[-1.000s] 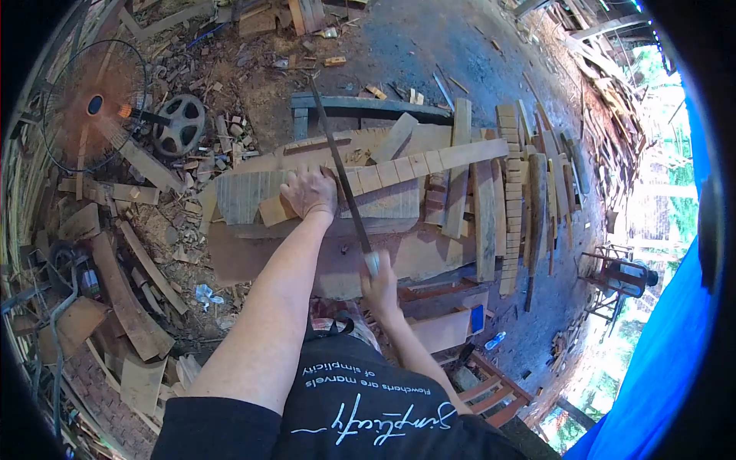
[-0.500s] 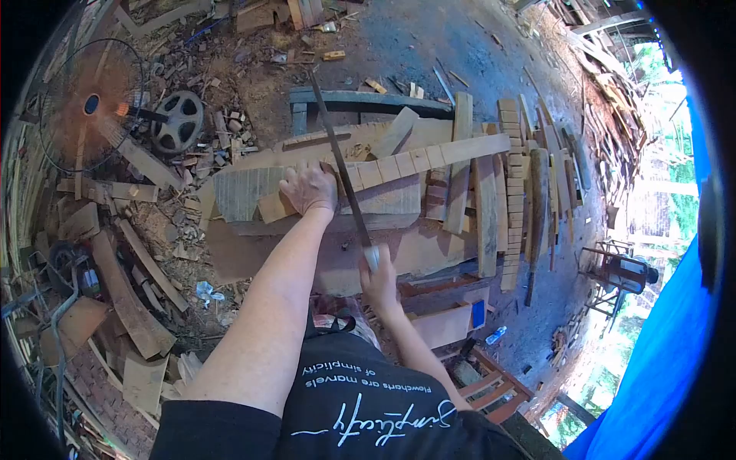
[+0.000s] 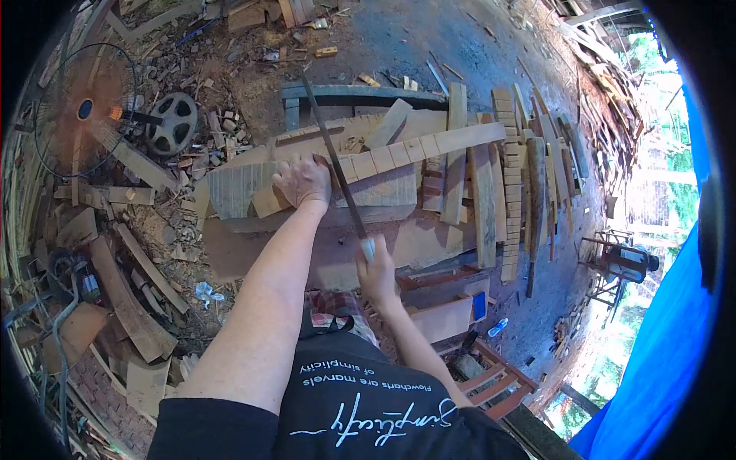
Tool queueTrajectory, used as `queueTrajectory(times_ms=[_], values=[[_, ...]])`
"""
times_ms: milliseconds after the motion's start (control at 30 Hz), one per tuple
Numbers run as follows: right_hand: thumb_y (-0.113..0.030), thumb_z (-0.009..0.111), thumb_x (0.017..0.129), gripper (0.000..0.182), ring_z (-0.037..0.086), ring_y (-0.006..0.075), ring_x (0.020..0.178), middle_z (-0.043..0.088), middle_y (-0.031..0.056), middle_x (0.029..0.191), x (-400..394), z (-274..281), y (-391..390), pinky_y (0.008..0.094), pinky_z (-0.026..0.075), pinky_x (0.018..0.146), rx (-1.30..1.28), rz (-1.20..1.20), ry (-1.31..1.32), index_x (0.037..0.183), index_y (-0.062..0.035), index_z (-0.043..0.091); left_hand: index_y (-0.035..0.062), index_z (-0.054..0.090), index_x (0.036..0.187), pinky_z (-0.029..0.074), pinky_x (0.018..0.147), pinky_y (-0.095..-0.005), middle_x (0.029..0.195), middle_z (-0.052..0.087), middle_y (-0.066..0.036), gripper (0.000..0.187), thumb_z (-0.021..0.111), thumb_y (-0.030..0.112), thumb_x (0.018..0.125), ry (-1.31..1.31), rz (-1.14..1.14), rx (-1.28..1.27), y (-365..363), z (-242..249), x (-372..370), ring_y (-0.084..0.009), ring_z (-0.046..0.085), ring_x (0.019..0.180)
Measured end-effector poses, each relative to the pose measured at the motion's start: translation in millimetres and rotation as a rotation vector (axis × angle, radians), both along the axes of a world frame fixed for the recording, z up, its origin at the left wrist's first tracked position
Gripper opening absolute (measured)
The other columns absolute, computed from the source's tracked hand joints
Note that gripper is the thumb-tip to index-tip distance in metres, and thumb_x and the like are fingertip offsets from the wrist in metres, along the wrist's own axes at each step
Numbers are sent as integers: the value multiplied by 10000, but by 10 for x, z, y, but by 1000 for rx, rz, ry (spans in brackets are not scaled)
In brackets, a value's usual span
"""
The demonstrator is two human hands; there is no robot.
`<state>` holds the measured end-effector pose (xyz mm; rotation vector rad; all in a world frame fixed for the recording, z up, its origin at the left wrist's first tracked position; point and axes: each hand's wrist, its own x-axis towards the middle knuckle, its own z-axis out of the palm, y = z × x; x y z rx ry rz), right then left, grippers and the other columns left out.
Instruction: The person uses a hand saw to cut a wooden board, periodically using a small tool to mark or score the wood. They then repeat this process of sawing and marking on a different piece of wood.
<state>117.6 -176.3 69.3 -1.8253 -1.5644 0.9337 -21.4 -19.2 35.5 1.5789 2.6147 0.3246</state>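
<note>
While the left hand [image 3: 303, 182] presses flat, fingers spread, on the wooden strip [image 3: 399, 153] across the workbench [image 3: 429, 245], the right hand [image 3: 377, 272] is clenched around the handle of the saw [image 3: 331, 157] — likely a thin, whippy blade, best gripped at its handle; the strip looks light and stiff.

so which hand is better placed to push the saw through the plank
Right. The right hand already has a grip on the saw handle, blade lying across the plank. The left hand is pressed flat on the wood, steadying it.
</note>
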Motion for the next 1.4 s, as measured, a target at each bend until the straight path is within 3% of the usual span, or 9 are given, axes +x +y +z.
queueTrajectory(times_ms=[133,267,433,567,633,867,1000,1167,1400], values=[[-181,574,909,203,537,482,790,558,241,813,-87,-166,76,474,435,637,131,-13,23,964,-12,476,141,703,830,379,781,-425,932,653,-54,240,550,325,831,-16,-1,52,18,-55,-15,-263,575,922],[-98,621,861,198,588,415,764,575,221,825,323,-270,-1018,446,457,650,162,-27,-42,1023,-19,537,147,692,830,378,779,-424,918,645,-47,225,545,317,825,-28,1,29,8,3,-7,-264,567,927],[-92,685,781,353,641,329,805,628,189,888,739,-264,-1969,391,488,696,-223,-121,-84,1084,-41,512,148,677,808,379,780,-430,909,636,-46,214,537,308,830,-75,-6,74,-6,-20,-20,-267,562,913],[-83,687,771,364,648,331,773,635,173,851,720,-211,-1832,389,493,672,-81,-161,-41,1085,-57,506,142,666,826,381,788,-438,921,635,-47,225,524,314,853,-90,-23,88,-18,-41,-8,-277,562,920],[-85,650,776,356,642,383,850,644,214,894,753,-238,-1787,412,503,717,-116,-160,-51,1105,-63,514,140,663,831,381,793,-441,929,634,-50,233,516,318,864,-81,-34,103,-24,-37,-14,-281,563,923],[-119,655,825,308,648,364,793,647,184,882,564,77,-1623,407,503,669,-103,-105,-194,1088,-59,506,133,689,869,377,811,-451,979,628,-68,290,487,341,889,-93,-8,56,-5,-28,-8,-289,562,949],[-173,606,864,214,613,418,833,616,234,869,242,143,-891,457,486,657,26,-64,-146,1024,-53,528,126,692,892,380,810,-451,1024,629,-53,316,465,346,900,2,-40,-48,-4,-10,-13,-262,573,975],[-210,623,867,290,581,463,776,596,261,833,-203,30,139,520,450,629,64,-34,-222,1018,-43,441,110,707,886,381,810,-441,1004,655,-59,290,510,322,858,-22,-23,2,2,-23,-12,-274,565,988],[-199,638,864,272,598,466,745,625,242,789,199,208,-784,498,467,594,69,-48,-187,987,-25,469,115,710,886,379,805,-439,1002,655,-71,297,511,333,851,-32,6,-42,20,31,12,-274,564,982]])
